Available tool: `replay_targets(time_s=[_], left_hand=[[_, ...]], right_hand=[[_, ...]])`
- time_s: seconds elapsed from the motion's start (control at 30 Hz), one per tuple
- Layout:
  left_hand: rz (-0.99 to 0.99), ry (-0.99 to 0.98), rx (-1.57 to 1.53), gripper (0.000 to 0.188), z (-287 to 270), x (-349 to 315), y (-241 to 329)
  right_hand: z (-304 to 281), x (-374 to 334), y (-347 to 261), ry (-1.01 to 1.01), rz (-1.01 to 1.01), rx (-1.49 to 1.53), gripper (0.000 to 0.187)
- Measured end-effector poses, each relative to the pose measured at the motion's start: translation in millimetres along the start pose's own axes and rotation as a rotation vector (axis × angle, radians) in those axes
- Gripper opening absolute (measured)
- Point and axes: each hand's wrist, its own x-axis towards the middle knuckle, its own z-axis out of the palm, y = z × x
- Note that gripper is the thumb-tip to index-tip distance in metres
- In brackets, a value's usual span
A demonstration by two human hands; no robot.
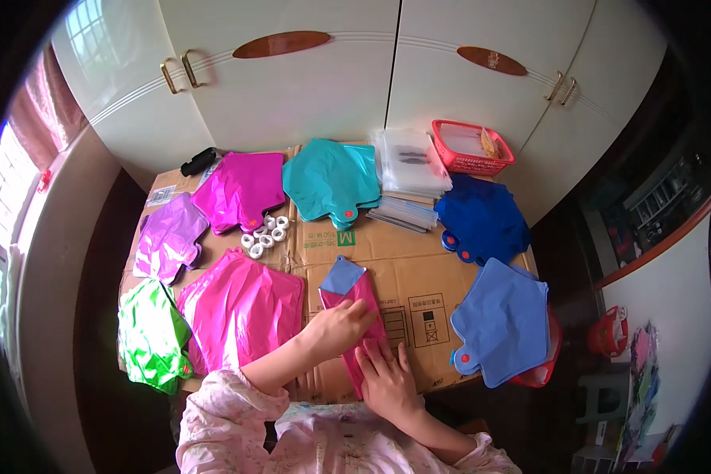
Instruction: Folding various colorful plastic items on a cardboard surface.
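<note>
A flattened cardboard sheet (387,253) covers the work surface in front of white cupboard doors (292,87) and carries everything else. The biggest item on it is a pink foil balloon stack (241,312) at the near left, with a green foil balloon (152,336) hanging over the near-left corner. A light blue foil balloon stack (504,320) lies at the near right edge, a dark blue stack (482,217) behind it. Along the far edge sit a teal stack (328,180), a magenta stack (241,189) and clear plastic bags (409,162), with a red basket (472,148) at the far right corner. A lilac stack (166,237) lies at the left edge. White tape rolls (265,235) cluster near the middle.

At the near edge lies a folded magenta balloon (359,296) with a blue piece (341,276) tucked at its far end. The right hand (389,383) presses flat on its near end, fingers spread open. The left hand (341,325) rests on its middle, fingers curled, pinching the foil.
</note>
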Motion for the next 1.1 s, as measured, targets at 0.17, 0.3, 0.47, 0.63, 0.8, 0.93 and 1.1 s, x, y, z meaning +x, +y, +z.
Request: replay_targets(time_s=[0.17,0.3,0.47,0.63,0.8,0.93,1.1], left_hand=[[-0.117,-0.056,-0.067,0.054,6,-11,-6],[-0.17,-0.098,-0.046,0.071,3,-10,-8],[-0.305,-0.172,0.153,0.091,-7,-8,3],[-0.283,-0.093,0.256,0.098,0,-14,-1],[-0.279,-0.07,0.224,0.098,4,-14,-2],[-0.292,-0.106,0.197,0.097,0,-13,-1],[-0.295,-0.088,0.197,0.097,0,-14,-1]], right_hand=[[-4,0,1,-0.037,-0.032,-0.013,0.048],[-15,1,11,-0.122,-0.113,-0.045,0.049],[-28,3,12,-0.25,-0.194,-0.135,0.054],[-48,21,35,-0.381,-0.365,-0.033,0.046],[-40,100,85,-0.02,-0.334,0.098,0.013],[-15,134,99,0.035,-0.27,0.084,0.019],[-7,133,103,-0.001,-0.235,0.041,0.028]])
